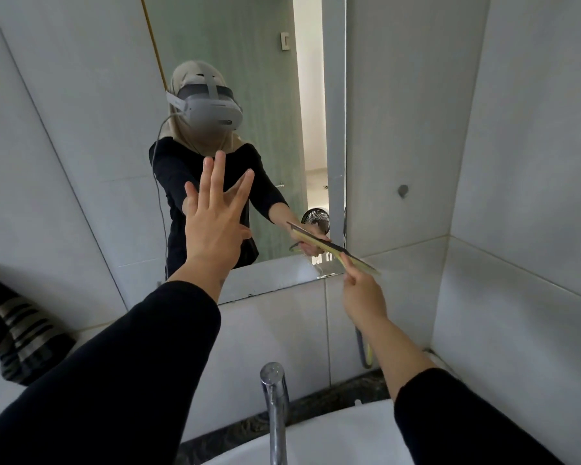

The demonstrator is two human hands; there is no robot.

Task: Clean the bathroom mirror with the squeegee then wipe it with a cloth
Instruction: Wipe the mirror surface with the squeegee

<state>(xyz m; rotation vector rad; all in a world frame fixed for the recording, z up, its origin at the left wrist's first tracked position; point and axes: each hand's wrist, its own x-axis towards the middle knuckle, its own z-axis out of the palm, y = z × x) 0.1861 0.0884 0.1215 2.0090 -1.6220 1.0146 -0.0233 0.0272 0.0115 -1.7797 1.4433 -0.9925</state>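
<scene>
Head view: tall rectangular wall mirror (249, 62) set between pale grey wall tiles (416, 129), lower edge just above the sink area. Left hand (215, 216) raised in front of the glass, palm toward it, fingers spread wide apart, holding nothing; cannot tell if fingertips actually touch the glass. Black long sleeve (131, 357) covers the left forearm up to the wrist. Right hand (363, 297) closed around the handle of a yellow-green squeegee with a thin dark blade (356, 260); the blade lies tilted across the mirror's lower right corner, its far end over the glass, its near end past the edge over the tile. Blade looks to be against or very near the surface, contact not clear. Right sleeve pushed up, forearm bare. Below the right forearm a yellow-and-grey hose-like piece (366, 354) hangs by the wall, partly hidden. Chrome tap (275, 404) stands upright at bottom centre, behind a white basin (332, 437) with a dark speckled stone table (316, 404) strip around it. Striped dark-and-beige cloth (24, 333) lies bunched at far left, well apart from both hands. Small dark mark (403, 190) on the tile right of the mirror. Reflection shows the person's arms, the squeegee, a small round black fan (316, 220).
</scene>
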